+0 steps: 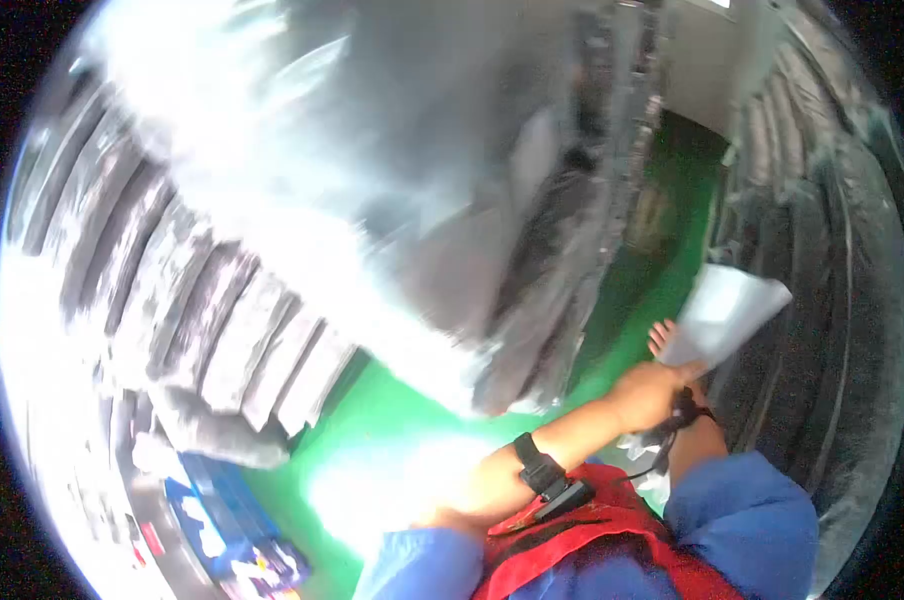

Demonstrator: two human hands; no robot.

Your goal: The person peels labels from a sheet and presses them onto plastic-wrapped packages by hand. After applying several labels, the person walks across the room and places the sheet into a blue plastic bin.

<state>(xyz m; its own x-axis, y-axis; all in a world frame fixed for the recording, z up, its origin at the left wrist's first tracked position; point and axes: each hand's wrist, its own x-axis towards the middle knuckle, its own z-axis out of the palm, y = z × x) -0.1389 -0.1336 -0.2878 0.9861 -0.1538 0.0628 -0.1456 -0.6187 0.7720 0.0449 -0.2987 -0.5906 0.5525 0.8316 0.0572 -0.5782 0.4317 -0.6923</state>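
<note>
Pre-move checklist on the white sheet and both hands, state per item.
1. White sheet in hand: ok, both hands meet at its lower edge.
2. Left hand grip: cannot tell, the hand hides its own fingers.
3. Right hand on the sheet: ok, fingertips show at the edge.
4. Sheet flat: ok, no fold visible.
5. Green floor ahead: cannot tell, glare and blur.
6. Hanging grey garments apart from sheet: ok.
</note>
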